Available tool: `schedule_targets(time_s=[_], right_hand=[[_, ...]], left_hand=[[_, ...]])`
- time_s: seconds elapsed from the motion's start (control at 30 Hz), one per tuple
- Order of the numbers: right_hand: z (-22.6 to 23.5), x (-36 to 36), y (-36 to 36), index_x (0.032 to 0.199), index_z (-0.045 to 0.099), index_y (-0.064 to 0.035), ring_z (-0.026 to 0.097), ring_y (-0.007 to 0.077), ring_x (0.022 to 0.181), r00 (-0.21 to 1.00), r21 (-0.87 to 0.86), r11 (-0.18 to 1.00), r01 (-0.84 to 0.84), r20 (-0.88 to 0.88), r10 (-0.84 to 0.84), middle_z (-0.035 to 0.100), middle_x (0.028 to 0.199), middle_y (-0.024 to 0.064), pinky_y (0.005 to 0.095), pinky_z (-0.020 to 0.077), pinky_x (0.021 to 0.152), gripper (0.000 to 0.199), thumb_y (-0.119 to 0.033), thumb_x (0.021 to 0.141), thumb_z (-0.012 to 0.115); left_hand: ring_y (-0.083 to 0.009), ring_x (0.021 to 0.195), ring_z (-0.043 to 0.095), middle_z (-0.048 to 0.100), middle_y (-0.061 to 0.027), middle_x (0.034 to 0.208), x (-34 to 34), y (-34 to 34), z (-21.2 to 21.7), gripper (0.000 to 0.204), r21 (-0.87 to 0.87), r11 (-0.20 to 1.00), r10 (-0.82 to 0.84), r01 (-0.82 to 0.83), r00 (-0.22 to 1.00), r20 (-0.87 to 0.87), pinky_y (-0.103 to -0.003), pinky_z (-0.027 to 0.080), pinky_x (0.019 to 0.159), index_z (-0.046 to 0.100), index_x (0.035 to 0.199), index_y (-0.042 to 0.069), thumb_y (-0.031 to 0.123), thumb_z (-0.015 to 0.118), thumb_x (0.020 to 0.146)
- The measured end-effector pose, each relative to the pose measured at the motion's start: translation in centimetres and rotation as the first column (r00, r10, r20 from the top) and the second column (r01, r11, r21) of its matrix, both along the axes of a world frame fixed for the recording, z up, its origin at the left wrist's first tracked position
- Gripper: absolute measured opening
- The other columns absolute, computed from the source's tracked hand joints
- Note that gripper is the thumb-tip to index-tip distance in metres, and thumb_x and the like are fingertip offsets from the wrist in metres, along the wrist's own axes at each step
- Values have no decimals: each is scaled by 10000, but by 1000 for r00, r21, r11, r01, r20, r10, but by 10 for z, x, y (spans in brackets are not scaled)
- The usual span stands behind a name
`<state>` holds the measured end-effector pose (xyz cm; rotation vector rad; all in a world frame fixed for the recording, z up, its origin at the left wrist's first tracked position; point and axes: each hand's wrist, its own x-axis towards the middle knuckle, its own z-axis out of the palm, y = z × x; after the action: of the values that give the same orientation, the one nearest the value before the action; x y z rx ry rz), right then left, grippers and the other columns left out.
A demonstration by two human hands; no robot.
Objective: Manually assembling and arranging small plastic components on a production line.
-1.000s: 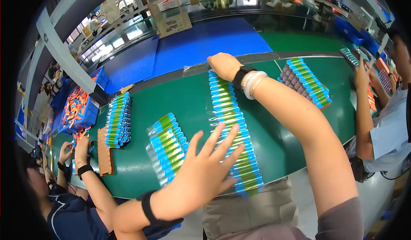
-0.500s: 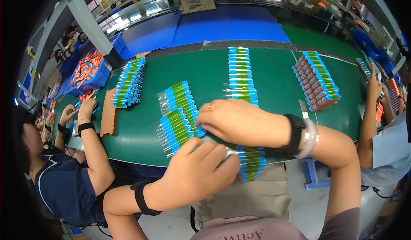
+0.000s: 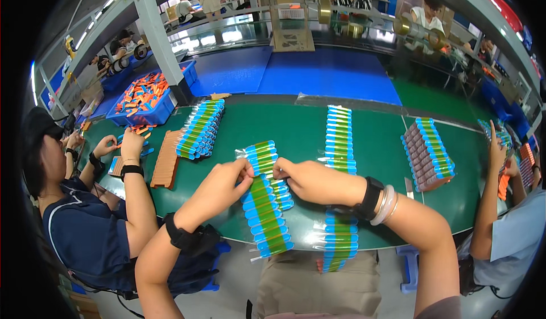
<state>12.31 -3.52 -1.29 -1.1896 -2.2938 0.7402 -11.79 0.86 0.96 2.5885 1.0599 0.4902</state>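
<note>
While the left hand [image 3: 219,185] and right hand [image 3: 318,181] each close a pinching grip on the upper part of the tube strip [image 3: 265,202] lying on the green surface [image 3: 296,137], the strip likely handles light, floppy and slippery, best held by its edges.

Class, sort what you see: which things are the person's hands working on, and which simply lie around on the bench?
In hand:
left hand
right hand
strip of green-and-blue tubes

Lying about:
long tube strip
tube stack by left co-worker
tube stack at right
blue bin of orange parts
</note>
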Motion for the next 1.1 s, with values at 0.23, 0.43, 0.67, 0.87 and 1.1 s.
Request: schedule_targets(time_s=[0.23,0.43,0.67,0.87,1.1], right_hand=[[4,9,0,1155,510,-49,634,441,975,999,-100,995,-6,38,9,664,1063,237,472,516,826,253,-23,908,460],[-6,14,7,1271,510,-49,640,436,959,997,-34,997,-71,-38,70,672,1036,240,466,516,838,357,-37,917,463],[-19,12,-8,934,467,-10,537,376,980,970,3,974,-225,-90,224,516,966,162,429,440,851,168,77,794,437],[-26,7,-5,858,501,-26,555,376,963,971,121,965,-235,-20,239,552,960,160,440,441,789,211,96,685,508],[-19,4,-10,838,521,-32,563,376,938,980,102,976,-193,-17,196,548,927,150,449,443,774,185,81,691,518]], left_hand=[[-86,870,607,616,-8,911,8,24,64,103,-283,953,40,111,877,479,-241,493,798,607,987,24,16,651,894],[-96,787,625,659,-32,833,30,85,11,110,-382,924,67,27,971,230,-253,512,734,642,971,-10,13,665,866],[-93,794,620,667,-20,833,40,98,6,128,-404,914,20,28,993,116,-264,503,757,662,965,0,33,698,847],[-91,731,613,660,-27,778,44,111,-1,126,-368,924,-53,103,988,145,-251,507,706,673,956,-7,2,688,831],[-73,835,592,639,8,877,44,111,8,117,-462,866,-81,191,966,246,-250,509,782,659,995,8,6,662,878]])
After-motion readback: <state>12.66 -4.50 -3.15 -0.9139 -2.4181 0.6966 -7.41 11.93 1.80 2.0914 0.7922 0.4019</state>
